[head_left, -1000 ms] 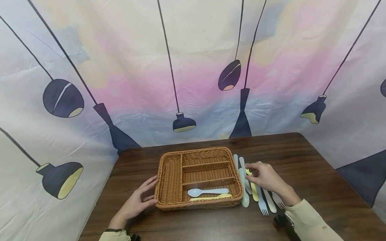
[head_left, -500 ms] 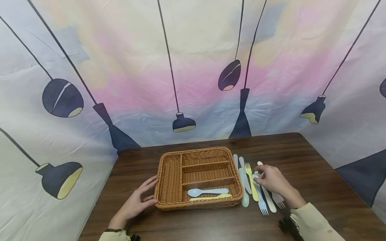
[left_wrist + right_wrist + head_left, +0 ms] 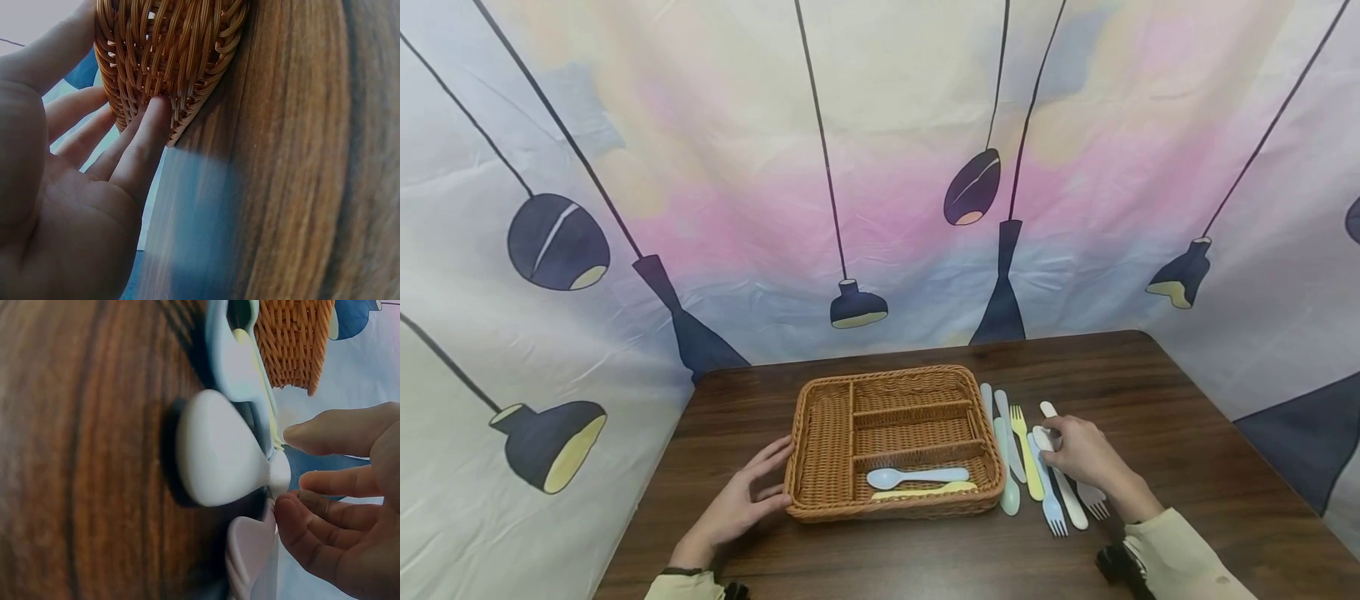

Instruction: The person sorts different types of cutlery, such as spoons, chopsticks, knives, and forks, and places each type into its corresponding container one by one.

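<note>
The right hand [image 3: 1081,447] sits farther right than a second ago, off the yellow fork [image 3: 1028,454] and over the white utensil [image 3: 1072,502]. The fork's tines now show uncovered.

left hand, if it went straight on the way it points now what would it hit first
The wicker basket: its side wall lies directly ahead of the left hand, and a fingertip seems to touch it, though depth is unclear.

no legible text, no readable labels, no brands, no numbers, no signs in any view
</note>
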Available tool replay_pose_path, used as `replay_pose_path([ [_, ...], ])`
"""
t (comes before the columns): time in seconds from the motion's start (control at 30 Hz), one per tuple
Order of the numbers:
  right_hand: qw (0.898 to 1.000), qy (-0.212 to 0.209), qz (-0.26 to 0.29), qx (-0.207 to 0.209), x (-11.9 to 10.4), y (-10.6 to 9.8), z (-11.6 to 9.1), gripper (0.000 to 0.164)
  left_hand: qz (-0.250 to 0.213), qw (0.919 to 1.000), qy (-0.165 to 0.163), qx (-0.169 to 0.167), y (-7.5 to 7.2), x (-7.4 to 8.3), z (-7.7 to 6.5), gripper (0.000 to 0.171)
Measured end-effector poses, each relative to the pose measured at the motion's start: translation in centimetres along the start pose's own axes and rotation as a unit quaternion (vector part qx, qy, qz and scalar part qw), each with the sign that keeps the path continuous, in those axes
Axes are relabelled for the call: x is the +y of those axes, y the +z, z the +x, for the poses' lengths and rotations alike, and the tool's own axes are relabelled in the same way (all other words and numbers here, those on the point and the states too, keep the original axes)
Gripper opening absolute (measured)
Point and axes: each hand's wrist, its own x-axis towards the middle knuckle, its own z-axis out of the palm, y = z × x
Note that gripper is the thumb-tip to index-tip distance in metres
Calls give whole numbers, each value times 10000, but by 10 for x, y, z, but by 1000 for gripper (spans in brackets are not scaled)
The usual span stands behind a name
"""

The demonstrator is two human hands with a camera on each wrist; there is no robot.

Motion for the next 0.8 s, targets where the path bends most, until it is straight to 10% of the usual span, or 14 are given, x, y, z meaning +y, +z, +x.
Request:
replay_pose_path([
  [0.8,9989,37,-450,92,3,10,9,44,80,9999,126,-8,-1,-2,1,69],
])
